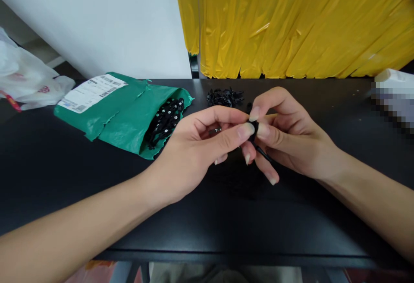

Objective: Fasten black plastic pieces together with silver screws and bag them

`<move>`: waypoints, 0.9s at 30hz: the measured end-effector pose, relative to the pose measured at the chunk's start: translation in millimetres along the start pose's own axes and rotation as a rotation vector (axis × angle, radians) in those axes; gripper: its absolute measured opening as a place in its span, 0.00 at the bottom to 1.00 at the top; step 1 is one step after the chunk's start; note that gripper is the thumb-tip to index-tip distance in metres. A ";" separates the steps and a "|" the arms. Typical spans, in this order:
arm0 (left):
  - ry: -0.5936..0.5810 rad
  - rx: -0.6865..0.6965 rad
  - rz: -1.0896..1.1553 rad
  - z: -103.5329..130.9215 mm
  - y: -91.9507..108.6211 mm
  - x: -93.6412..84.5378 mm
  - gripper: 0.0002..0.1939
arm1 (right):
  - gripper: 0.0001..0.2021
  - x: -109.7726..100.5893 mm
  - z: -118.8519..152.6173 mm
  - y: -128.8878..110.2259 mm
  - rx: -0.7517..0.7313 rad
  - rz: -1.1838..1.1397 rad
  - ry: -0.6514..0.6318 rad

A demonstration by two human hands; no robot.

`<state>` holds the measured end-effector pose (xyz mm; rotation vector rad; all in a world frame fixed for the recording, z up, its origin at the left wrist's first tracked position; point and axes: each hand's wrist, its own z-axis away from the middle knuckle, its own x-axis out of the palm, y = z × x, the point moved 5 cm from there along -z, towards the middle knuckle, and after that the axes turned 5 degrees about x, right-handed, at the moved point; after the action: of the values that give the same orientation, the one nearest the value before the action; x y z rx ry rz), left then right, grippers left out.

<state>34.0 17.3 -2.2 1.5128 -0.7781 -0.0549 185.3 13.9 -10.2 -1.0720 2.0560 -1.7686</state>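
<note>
A small black part (264,154) with a thin stem is pinched between both hands, right of the middle of the view. My left hand (200,145) grips its upper end between thumb and fingers. From the other side my right hand (291,138) presses on the same end with thumb and index finger, its lower fingers spread. The stem points down and to the right. Much of the part is hidden by the fingertips. Left of the hands lies an open green plastic bag (123,110) holding several black pieces (168,117) with shiny round metal spots.
Behind the hands, a pile of small black pieces (224,97) lies on the dark table (194,227). A white plastic bag (29,76) stands at the far left. A white object (396,89) is at the right edge. Yellow plastic sheeting (291,24) hangs behind the table.
</note>
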 end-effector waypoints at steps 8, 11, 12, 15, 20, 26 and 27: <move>0.040 0.090 -0.118 -2.1 4.1 -5.6 0.09 | 0.04 -3.9 -1.4 0.3 0.024 0.049 0.032; -0.007 0.083 -0.056 -2.4 4.5 -0.6 0.09 | 0.04 -3.5 -1.9 0.4 0.017 0.050 0.031; -0.010 0.079 -0.050 -2.4 4.6 0.3 0.09 | 0.04 -3.3 -2.1 0.6 0.016 0.050 0.029; -0.002 0.080 -0.060 -2.2 5.7 0.9 0.10 | 0.05 -3.0 -2.1 1.2 0.013 0.047 0.028; 0.009 0.095 -0.089 -1.7 9.5 3.4 0.12 | 0.05 -2.4 -1.0 1.5 0.018 0.057 0.026; 0.093 0.140 -0.251 2.4 16.2 5.6 0.13 | 0.05 -0.1 -1.1 2.5 0.064 0.044 0.010; 0.105 0.150 -0.271 3.5 17.1 5.5 0.13 | 0.05 0.0 -0.8 2.6 0.074 0.051 0.010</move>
<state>29.3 13.4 15.1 1.7421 -0.4981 -0.1203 183.9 14.5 -12.4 -0.9835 1.9889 -1.8128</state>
